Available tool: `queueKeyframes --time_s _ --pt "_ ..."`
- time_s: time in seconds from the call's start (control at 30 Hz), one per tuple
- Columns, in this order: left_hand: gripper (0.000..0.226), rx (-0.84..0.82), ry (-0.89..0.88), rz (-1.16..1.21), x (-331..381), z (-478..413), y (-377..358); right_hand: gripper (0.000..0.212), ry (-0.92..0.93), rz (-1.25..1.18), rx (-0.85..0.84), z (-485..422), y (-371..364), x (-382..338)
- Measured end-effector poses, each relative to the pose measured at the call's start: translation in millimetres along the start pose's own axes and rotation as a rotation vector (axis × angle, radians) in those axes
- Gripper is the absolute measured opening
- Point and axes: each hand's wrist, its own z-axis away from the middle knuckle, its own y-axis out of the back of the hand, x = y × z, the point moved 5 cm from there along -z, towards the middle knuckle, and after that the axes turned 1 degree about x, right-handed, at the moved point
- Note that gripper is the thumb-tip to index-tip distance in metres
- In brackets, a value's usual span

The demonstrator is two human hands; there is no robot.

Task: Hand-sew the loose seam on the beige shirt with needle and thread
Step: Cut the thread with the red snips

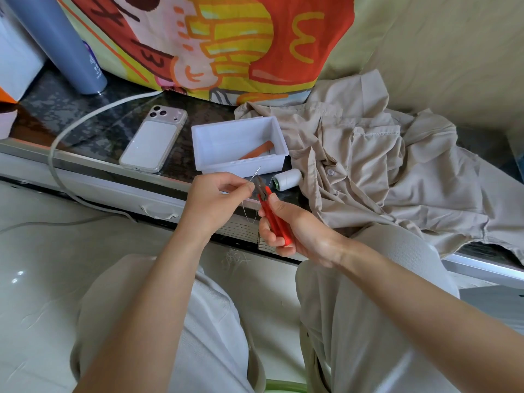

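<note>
Stone, dark and speckled, makes the worktop (pixel 93 129). The beige shirt (pixel 382 171) lies crumpled on it, between two and three o'clock from the view's centre. At twelve o'clock stands a white box (pixel 243 167). In it lies one flat orange piece (pixel 256 153), slanted toward the right wall and too plain to name. A phone (pixel 153 143) lies face down at ten o'clock.

The right hand (pixel 295 234) curls its fingers round red snips (pixel 273 219), with the blades aimed at eleven o'clock toward the left fingertips. The left hand (pixel 215 199) pinches a needle (pixel 257 172) between thumb and forefinger, tip up, its other fingers loosely bent. A white spool (pixel 287 179) lies on its side just beside the shirt, at four o'clock from the box. Thread (pixel 251 215) loops down from the pinch, between the two hands.

By my reading the task is only at the preparing stage. The thread looks about to be trimmed, and whether it passes through the eye is too small to tell. No stitch touches the shirt. Finding the loose seam and all the sewing remain.
</note>
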Motion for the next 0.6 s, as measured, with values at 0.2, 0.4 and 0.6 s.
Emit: queueKeyframes --time_s 0.2,0.4,0.6 --pt "0.020 0.021 -0.007 0.008 2 0 2 0.036 -0.014 -0.004 0.024 1 1 -1" --pt "0.020 0.086 -0.001 0.012 -1 -2 6 0.026 -0.070 0.010 0.177 -1 9 4" --pt "0.019 0.062 0.020 0.002 -2 -1 6 0.042 0.223 0.118 0.419 8 24 -13"
